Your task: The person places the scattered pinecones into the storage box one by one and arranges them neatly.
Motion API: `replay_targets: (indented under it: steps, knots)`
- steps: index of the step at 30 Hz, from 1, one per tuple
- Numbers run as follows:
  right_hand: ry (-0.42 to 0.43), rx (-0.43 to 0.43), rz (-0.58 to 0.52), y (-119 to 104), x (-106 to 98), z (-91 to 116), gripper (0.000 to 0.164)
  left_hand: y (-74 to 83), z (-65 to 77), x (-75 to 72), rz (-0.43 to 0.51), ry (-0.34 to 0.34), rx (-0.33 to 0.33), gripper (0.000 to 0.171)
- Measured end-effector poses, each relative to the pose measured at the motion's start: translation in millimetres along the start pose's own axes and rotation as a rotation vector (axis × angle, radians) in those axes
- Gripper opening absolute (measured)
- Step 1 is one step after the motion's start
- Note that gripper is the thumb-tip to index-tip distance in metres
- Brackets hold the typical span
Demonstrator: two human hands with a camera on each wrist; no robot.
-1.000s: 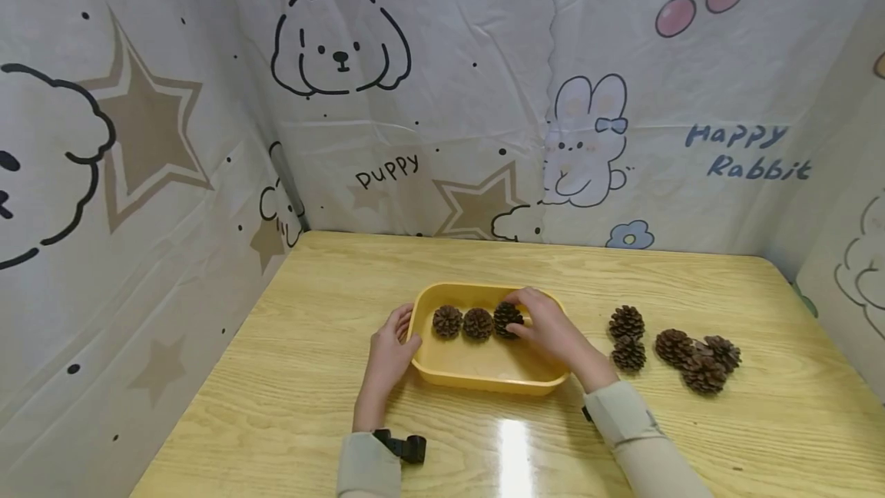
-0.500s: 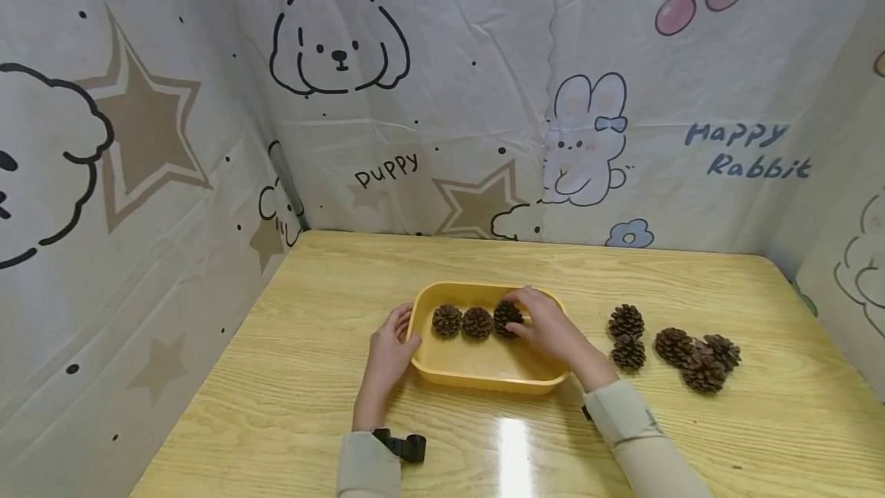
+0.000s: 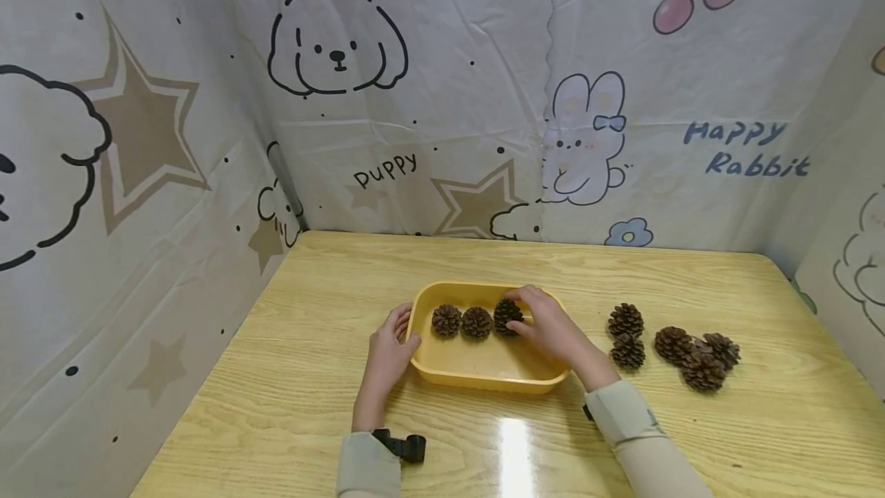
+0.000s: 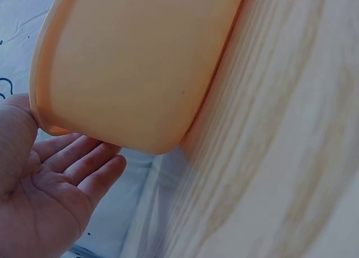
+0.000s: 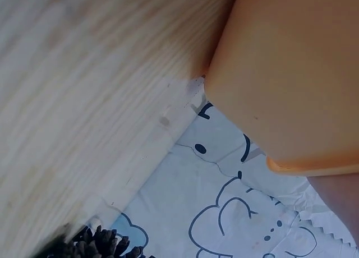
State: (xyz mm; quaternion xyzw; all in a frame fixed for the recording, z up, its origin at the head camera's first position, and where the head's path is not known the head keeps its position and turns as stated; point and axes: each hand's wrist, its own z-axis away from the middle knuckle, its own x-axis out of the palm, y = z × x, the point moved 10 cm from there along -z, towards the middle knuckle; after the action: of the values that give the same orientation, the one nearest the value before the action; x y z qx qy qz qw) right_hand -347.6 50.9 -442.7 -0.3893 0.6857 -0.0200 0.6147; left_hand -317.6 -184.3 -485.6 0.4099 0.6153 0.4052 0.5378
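A yellow plastic tray [image 3: 477, 383] rests on the wooden table with 3 pine cones lined up inside it: a left pine cone [image 3: 446, 320], a middle pine cone [image 3: 477, 323] and a right pine cone [image 3: 508, 317]. My left hand [image 3: 389, 352] holds the tray's left end, thumb at the rim and fingers along the outside wall. In the left wrist view those fingers [image 4: 92, 162] reach behind the tray's end. My right hand [image 3: 549, 325] reaches over the right rim and grips the right pine cone between thumb and fingers. Only part of that hand's edge shows in the right wrist view.
Right of the tray, two pine cones [image 3: 627, 335] lie one behind the other. Further right sits a cluster of several pine cones [image 3: 701, 363]. Patterned cloth [image 3: 442, 98] hangs behind the table [image 3: 332, 275] and at both sides.
Both hands, the tray and the pine cones keep their places; the whole head view shifts only very slightly.
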Motion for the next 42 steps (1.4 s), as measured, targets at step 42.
replay_targets:
  steps: [42]
  knots:
    - [0.05, -0.184, 0.009, -12.5, -2.2, 4.6, 0.038, -0.1, -0.4, -0.2, -0.003, 0.007, 0.004, 0.053]
